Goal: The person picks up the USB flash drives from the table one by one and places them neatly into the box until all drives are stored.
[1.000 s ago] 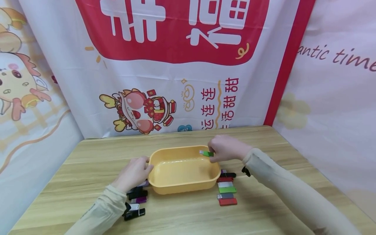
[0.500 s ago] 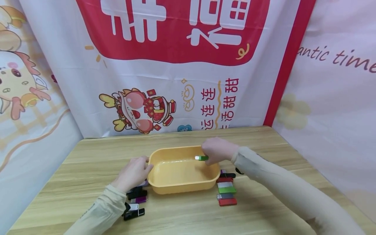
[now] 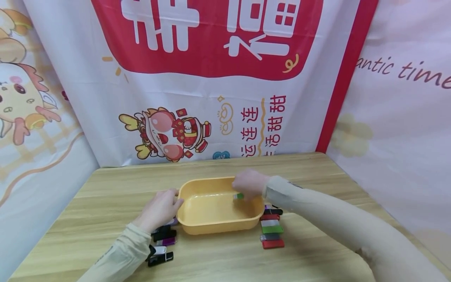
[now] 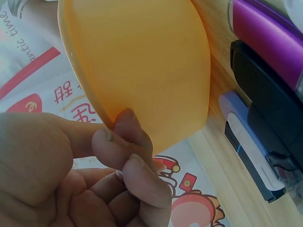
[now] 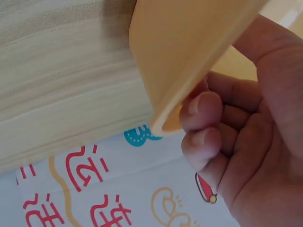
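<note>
With thumb and fingers my left hand (image 3: 160, 207) pinches the left rim of a yellow plastic basin (image 3: 220, 228). The left wrist view shows those fingertips closed on the basin's edge. My right hand (image 3: 249, 184) reaches over the basin's right end and holds a green USB flash drive (image 3: 238, 196), whose metal plug points left, low inside the basin. In the right wrist view the basin wall (image 5: 180, 52) hides the drive and part of the right hand's fingers (image 5: 201, 111).
Right of the basin lies a column of several flash drives, among them a red one (image 3: 273, 244) and a green-and-white one (image 3: 272, 228). Another column, with a black drive (image 3: 161, 259) and a purple one (image 3: 166, 241), lies by the left forearm. A printed cloth (image 3: 197, 90) hangs behind the wooden table (image 3: 211, 262).
My right hand has moved left and down into the basin with the green flash drive. The left hand stays on the rim.
</note>
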Motion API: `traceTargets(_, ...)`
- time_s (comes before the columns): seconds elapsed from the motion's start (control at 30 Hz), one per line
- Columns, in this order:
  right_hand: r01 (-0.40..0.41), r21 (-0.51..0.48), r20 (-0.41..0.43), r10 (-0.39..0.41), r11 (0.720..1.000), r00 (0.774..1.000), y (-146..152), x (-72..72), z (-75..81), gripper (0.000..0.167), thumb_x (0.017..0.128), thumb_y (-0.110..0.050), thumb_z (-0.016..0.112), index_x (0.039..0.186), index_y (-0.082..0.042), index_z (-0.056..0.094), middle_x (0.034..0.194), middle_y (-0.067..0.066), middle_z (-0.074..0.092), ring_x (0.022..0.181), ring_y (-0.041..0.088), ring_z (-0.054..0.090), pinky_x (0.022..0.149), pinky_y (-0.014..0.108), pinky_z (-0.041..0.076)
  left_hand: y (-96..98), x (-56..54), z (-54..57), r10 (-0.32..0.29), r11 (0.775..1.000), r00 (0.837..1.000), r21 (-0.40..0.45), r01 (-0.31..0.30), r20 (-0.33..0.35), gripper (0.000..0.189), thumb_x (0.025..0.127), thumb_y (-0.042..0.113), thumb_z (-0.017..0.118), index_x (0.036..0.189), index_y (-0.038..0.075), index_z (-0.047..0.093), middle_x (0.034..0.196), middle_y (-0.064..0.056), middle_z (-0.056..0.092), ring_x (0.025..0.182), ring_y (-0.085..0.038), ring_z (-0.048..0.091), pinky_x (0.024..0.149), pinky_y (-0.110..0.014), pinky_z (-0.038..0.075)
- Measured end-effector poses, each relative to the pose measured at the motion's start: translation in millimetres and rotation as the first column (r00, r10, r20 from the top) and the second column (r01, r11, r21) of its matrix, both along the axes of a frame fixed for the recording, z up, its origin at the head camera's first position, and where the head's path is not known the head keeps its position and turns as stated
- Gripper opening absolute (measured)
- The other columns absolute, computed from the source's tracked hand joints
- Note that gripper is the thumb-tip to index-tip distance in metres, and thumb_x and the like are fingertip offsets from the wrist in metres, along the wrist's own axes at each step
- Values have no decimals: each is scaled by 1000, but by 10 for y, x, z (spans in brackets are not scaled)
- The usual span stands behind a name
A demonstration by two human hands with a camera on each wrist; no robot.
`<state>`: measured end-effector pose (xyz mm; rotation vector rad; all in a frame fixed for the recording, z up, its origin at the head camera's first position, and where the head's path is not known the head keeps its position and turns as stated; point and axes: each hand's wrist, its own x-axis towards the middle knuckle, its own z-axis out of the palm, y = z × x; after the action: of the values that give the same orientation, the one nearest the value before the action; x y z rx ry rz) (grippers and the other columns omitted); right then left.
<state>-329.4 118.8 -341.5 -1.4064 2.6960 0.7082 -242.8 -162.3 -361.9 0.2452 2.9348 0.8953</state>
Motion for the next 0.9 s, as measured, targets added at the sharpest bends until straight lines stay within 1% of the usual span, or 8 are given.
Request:
traceTargets(0.13, -19, 34, -44, 20, 999, 999, -33, -47, -92, 21, 72, -20, 81, 73, -21, 60, 70, -8, 56, 62, 10, 51, 55, 24, 45, -6, -11, -13, -3, 1000, 1000, -8, 3, -14, 39, 101, 16, 54, 132, -7, 51, 72, -3, 62, 57, -18, 62, 51, -30, 49)
traceTargets(0.23, -24, 58, -78, 28, 998, 997, -48, -75, -143, 20, 71, -20, 81, 76, -20, 62, 73, -7, 58, 62, 10, 51, 54, 25, 45, -7, -19, -9, -4, 1000, 1000, -24, 4, -27, 38, 101, 17, 54, 131, -7, 52, 74, -3, 61, 57, -16, 61, 52, -29, 49)
traceTargets(0.4, 4, 62, -73, 0, 998, 997, -83, -69, -175, 17, 74, -16, 80, 85, -18, 68, 80, -5, 64, 65, 11, 53, 59, 25, 48, -18, -8, 6, -10, 999, 999, -53, 8, -40, 37, 101, 17, 54, 130, -7, 53, 75, -2, 59, 58, -11, 58, 54, -29, 49)
traceTargets(0.47, 21, 62, -68, -16, 998, 998, -95, -67, -190, 16, 75, -14, 80, 86, -18, 69, 81, -5, 64, 66, 11, 53, 60, 25, 48, -18, -4, 10, -8, 999, 999, -51, 7, -36, 37, 101, 17, 54, 130, -6, 53, 75, -2, 59, 58, -12, 58, 55, -29, 49)
traceTargets(0.57, 41, 93, -74, -34, 995, 997, -114, -59, -205, 15, 76, -12, 78, 85, -19, 68, 80, -6, 64, 65, 11, 53, 59, 24, 47, -10, 2, 18, -9, 999, 999, -53, 7, -38, 37, 101, 18, 55, 129, -6, 54, 78, -3, 60, 60, -12, 59, 56, -29, 50)
traceTargets(0.7, 47, 137, -85, -36, 989, 996, -131, -44, -209, 13, 77, -12, 75, 84, -19, 67, 76, -5, 62, 62, 11, 52, 54, 25, 45, -5, 10, 17, -8, 999, 999, -48, 6, -38, 36, 101, 17, 55, 128, -6, 55, 81, -4, 60, 60, -12, 59, 56, -29, 50)
traceTargets(0.77, 33, 138, -96, -20, 990, 995, -131, -44, -216, 12, 78, -12, 74, 84, -20, 68, 76, -5, 62, 61, 12, 52, 54, 25, 45, -9, 8, 12, -8, 999, 999, -40, 6, -34, 36, 101, 17, 55, 129, -6, 54, 80, -4, 61, 60, -13, 59, 56, -29, 50)
traceTargets(0.9, -13, 97, -113, 24, 995, 993, -124, -66, -271, 13, 79, -7, 70, 81, -20, 69, 75, -5, 64, 59, 12, 52, 54, 26, 45, -16, 8, 9, -10, 1000, 1000, -17, 9, -27, 37, 102, 17, 54, 131, -6, 53, 77, -5, 61, 60, -16, 61, 54, -29, 50)
